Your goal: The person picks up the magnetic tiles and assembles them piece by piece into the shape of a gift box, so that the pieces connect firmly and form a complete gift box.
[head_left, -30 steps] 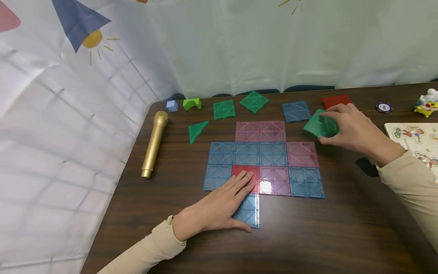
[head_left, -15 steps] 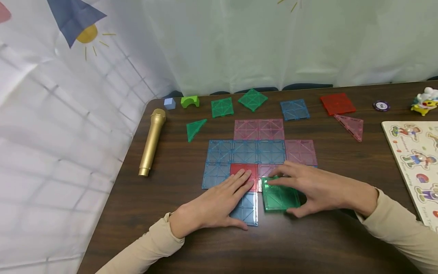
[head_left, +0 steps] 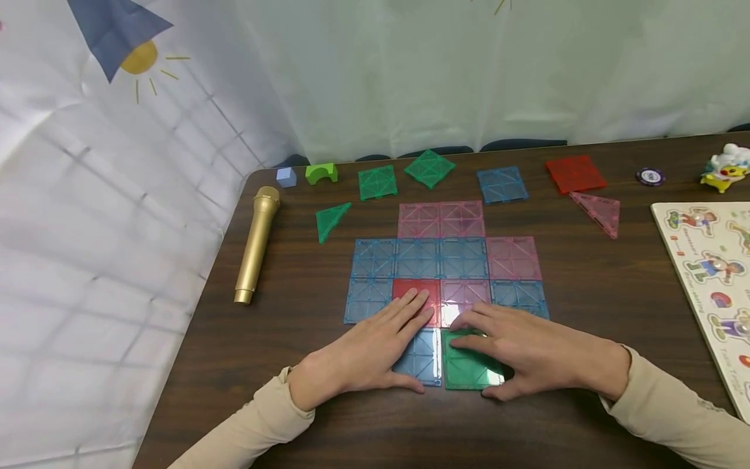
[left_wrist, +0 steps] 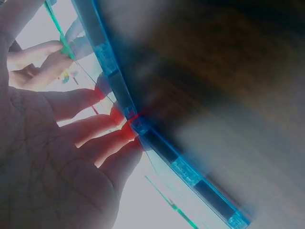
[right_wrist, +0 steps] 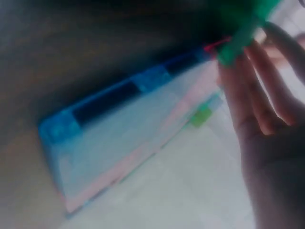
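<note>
Right hand (head_left: 527, 355) lies flat, fingers straight, pressing the green tile (head_left: 469, 368) onto the table (head_left: 586, 404) beside a blue tile (head_left: 422, 358). Left hand (head_left: 363, 345) rests flat, fingers extended over the red tile (head_left: 417, 293) and blue tile.

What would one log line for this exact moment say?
left hand: flat on red tile and blue tile | right hand: flat on green tile, beside blue tile | surface: table
</note>
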Available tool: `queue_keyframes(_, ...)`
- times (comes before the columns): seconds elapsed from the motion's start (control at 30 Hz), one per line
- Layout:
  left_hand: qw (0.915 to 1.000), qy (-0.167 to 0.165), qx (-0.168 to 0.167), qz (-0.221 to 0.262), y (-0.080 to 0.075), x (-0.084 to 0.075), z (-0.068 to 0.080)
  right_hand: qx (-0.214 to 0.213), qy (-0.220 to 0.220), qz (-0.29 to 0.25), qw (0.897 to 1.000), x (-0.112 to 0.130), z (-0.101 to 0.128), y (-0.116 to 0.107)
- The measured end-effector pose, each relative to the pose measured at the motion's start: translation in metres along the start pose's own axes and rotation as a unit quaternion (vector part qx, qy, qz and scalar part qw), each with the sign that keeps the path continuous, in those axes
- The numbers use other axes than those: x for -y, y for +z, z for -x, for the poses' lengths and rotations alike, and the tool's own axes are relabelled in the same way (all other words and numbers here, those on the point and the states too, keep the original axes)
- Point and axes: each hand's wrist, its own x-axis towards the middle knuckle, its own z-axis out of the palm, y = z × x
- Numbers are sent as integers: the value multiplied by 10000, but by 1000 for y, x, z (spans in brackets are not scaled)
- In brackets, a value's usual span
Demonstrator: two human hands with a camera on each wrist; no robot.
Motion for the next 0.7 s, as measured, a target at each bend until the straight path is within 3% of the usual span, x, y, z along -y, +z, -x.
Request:
queue_keyframes(0.2, 10000, -27, -36, 20, 0, 0, 1, 73, 211, -29, 9997, -2, -3, 2)
queue_keyframes(0.4, 9997, -81, 28, 211, -1, 1, 2, 116, 382, -422, 9983, -8, -4, 1)
queue_keyframes(0.53, 9961, -428, -6, 776, -5, 6, 3, 259, 653, -759, 9946, -19, -7, -5)
queue_keyframes(0.7, 9801, -1214, -782, 1361, -13, 29, 11, 382, 1180, -1075, 9864, -37, -8, -15)
